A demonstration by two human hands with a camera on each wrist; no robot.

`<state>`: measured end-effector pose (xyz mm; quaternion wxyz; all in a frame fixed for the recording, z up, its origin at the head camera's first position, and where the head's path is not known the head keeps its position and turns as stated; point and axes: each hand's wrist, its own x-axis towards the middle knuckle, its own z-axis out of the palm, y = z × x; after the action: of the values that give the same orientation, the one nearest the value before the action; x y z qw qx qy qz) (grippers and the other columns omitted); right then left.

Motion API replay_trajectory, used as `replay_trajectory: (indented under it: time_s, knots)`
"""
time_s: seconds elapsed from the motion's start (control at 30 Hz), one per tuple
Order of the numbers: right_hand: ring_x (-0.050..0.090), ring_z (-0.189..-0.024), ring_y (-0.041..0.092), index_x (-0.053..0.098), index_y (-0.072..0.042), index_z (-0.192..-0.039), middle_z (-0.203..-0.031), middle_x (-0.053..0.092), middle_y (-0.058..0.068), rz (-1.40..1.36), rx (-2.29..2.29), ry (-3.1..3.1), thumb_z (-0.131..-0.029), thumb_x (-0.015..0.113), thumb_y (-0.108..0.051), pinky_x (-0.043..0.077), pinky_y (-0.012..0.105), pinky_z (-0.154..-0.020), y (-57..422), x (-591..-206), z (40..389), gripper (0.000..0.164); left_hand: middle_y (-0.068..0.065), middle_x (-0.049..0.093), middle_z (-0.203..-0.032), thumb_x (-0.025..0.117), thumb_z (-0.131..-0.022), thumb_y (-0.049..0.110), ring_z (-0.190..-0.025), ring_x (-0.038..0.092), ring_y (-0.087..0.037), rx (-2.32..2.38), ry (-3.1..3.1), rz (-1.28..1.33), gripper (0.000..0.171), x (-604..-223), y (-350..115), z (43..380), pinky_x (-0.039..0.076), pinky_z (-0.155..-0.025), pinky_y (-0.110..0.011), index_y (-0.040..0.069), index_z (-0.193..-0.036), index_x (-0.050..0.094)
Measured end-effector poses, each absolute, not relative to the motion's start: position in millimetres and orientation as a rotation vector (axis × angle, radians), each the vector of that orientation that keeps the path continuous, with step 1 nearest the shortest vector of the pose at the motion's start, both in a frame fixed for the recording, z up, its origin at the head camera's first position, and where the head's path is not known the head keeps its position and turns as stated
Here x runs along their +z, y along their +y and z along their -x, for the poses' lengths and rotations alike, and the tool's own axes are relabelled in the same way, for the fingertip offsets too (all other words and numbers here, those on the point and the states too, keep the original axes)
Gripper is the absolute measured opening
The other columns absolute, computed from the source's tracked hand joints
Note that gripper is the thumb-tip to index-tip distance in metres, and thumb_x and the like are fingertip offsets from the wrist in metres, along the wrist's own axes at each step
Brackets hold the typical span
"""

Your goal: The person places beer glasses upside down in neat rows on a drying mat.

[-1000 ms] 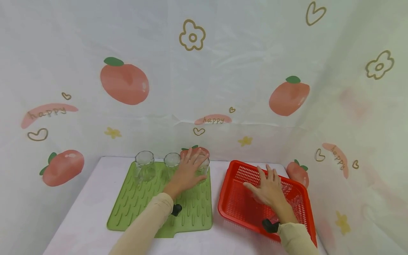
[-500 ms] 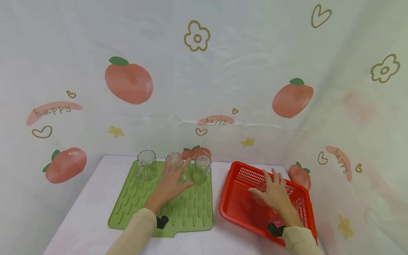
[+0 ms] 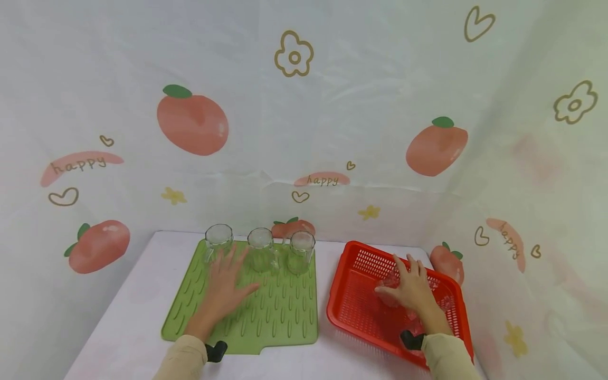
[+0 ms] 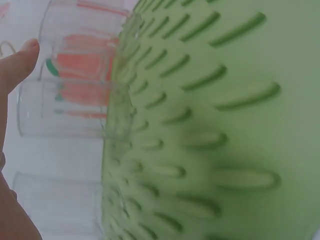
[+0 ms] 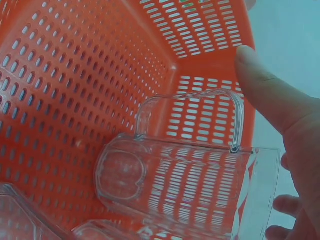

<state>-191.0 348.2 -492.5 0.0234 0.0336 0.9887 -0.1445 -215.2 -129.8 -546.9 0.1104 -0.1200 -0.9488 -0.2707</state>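
My left hand (image 3: 225, 287) hovers over the green draining mat (image 3: 285, 311), its fingers spread and holding nothing. Behind it, three clear glass mugs stand in a row at the mat's far edge: a left mug (image 3: 217, 237), a middle mug (image 3: 261, 258) and a right mug (image 3: 301, 256). Over the red basket (image 3: 351, 311) is my right hand (image 3: 413, 287), thumb and fingers spread. In the right wrist view a clear mug (image 5: 185, 185) lies on its side in the basket, handle upward. The thumb is apart from it; whether the other fingers touch its rim cannot be told.
More clear glassware (image 5: 20, 217) lies in the basket, partly out of frame in the right wrist view. The basket stands right of the mat on a white-covered table (image 3: 123, 295). A printed cloth (image 3: 370, 105) hangs behind and at the sides.
My left hand has moved left and toward me, away from the right mug, uncovering the middle and right mugs. The right hand has shifted only slightly over the basket.
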Motion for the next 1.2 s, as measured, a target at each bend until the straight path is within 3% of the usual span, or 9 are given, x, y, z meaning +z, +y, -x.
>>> replay_trajectory:
  time_s: [0.2, 0.4, 0.6, 0.7, 0.93, 1.2]
  knots:
    - [0.013, -0.146, 0.061, 0.025, -0.008, -0.160, -0.163, 0.013, 0.032, -0.106, -0.464, 3.030, -0.074, 0.083, -0.061, 0.033, 0.083, -0.102, 350, -495, 192, 0.117, -0.019, 0.015, -0.171, 0.080, -0.083, 0.050, -0.153, 0.007, -0.058, -0.832, -2.774, 0.282, 0.100, -557, -150, 205, 0.013, -0.115, -0.080, 0.018, -0.162, 0.028]
    - [0.023, -0.142, 0.061, 0.024, -0.009, -0.161, -0.162, 0.017, 0.033, -0.115, -0.460, 2.970, -0.073, 0.086, -0.057, 0.036, 0.081, -0.103, 352, -492, 194, 0.117, -0.018, 0.011, -0.172, 0.078, -0.085, 0.050, -0.153, 0.006, -0.059, -0.830, -2.788, 0.213, 0.101, -566, -168, 195, 0.012, -0.116, -0.080, 0.024, -0.165, 0.020]
    - [0.024, -0.140, 0.065, 0.025, -0.008, -0.160, -0.160, 0.019, 0.035, -0.084, -0.497, 2.911, -0.077, 0.089, -0.040, 0.033, 0.084, -0.102, 351, -485, 199, 0.110, -0.020, 0.014, -0.171, 0.080, -0.083, 0.047, -0.150, 0.013, -0.061, -0.805, -2.732, 0.224, 0.098, -575, -182, 188, 0.016, -0.115, -0.078, 0.018, -0.162, 0.029]
    - [0.025, -0.139, 0.066, 0.025, -0.008, -0.161, -0.160, 0.019, 0.035, -0.071, -0.478, 2.901, -0.080, 0.087, -0.028, 0.033, 0.085, -0.102, 350, -482, 201, 0.104, -0.018, 0.010, -0.172, 0.079, -0.084, 0.049, -0.152, 0.008, -0.060, -0.830, -2.744, 0.210, 0.100, -576, -187, 186, 0.014, -0.114, -0.080, 0.018, -0.163, 0.026]
    - [0.025, -0.140, 0.065, 0.022, -0.009, -0.163, -0.162, 0.018, 0.034, -0.058, -0.474, 2.852, -0.084, 0.083, -0.013, 0.043, 0.078, -0.099, 351, -476, 204, 0.099, -0.019, 0.008, -0.172, 0.080, -0.083, 0.048, -0.149, 0.009, -0.064, -0.852, -2.777, 0.111, 0.106, -579, -204, 189, 0.013, -0.112, -0.083, 0.021, -0.165, 0.017]
    - [0.031, -0.135, 0.068, 0.029, -0.007, -0.161, -0.159, 0.025, 0.037, -0.019, -0.444, 2.876, -0.083, 0.077, 0.003, 0.052, 0.072, -0.090, 348, -476, 206, 0.092, -0.028, 0.018, -0.167, 0.077, -0.083, 0.056, -0.145, 0.013, -0.069, -0.847, -2.883, 0.035, 0.109, -593, -224, 197, 0.013, -0.107, -0.087, 0.015, -0.164, 0.018]
